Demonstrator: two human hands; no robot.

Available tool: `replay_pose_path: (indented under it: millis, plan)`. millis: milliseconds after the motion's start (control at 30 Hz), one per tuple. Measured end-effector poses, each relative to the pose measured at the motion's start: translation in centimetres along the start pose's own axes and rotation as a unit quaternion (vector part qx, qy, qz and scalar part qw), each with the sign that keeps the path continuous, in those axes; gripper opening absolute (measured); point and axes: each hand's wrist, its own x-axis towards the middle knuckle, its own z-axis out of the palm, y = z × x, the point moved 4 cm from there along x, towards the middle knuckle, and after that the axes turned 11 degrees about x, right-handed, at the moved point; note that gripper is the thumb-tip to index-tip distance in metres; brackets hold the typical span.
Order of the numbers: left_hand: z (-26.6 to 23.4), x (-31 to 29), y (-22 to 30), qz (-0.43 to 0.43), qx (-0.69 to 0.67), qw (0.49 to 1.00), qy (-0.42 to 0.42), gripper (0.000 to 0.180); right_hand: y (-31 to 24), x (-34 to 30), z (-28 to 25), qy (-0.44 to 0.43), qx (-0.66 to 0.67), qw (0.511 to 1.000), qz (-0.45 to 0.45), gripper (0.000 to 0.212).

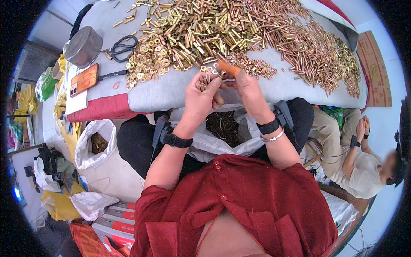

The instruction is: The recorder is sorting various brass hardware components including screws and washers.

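My left hand (200, 96) is closed round several small metal pieces (203, 83), whose ends show between the thumb and fingers; their exact kind is too small to tell. My right hand (250, 92) meets it at the fingertips, its fingers pinched together, with an orange cover (227, 68) over one finger. What the right fingertips hold is mostly hidden. Just beyond both hands, flat washers (147, 64) lie on the left and small nuts (259, 68) on the right. Brass-coloured metal tubes (214, 30) are heaped behind them, and copper-coloured rods (299, 47) spread to the right.
On the grey-covered table (158, 96) lie black-handled scissors (122, 48), a metal pot (84, 46), an orange phone (84, 80) and a black marker (112, 74). A white sack (199, 145) of metal parts sits open between my knees; another sack (112, 147) stands left. A person (361, 171) sits at right.
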Motion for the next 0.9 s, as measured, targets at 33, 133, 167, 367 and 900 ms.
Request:
replay_pose_path:
  millis: [33, 133, 167, 367, 900]
  plan:
    - [-0.1, 0.0, 0.1, -0.006, -0.029, 1.0, -0.006, 0.013, 0.5, -0.1, -0.1, -0.004, 0.095, 0.994, 0.046, 0.051]
    - [-0.6, 0.0, 0.5, -0.009, -0.056, 0.998, -0.011, 0.014, 1.8, -0.6, -2.1, 0.032, 0.196, 0.977, 0.074, 0.063]
    - [-0.6, 0.0, 0.6, -0.008, -0.053, 0.998, -0.009, 0.015, 2.2, -0.8, -3.1, 0.072, 0.203, 0.975, 0.057, 0.064]
    - [-0.4, -0.4, 0.6, -0.009, -0.084, 0.996, -0.034, 0.017, 1.6, -0.8, -0.9, 0.009, 0.234, 0.97, 0.064, 0.055]
    - [-0.1, -1.5, 0.3, -0.081, 0.155, 0.98, -0.092, 0.018, 0.2, 2.3, -1.8, 0.153, -0.265, 0.948, -0.087, 0.015]
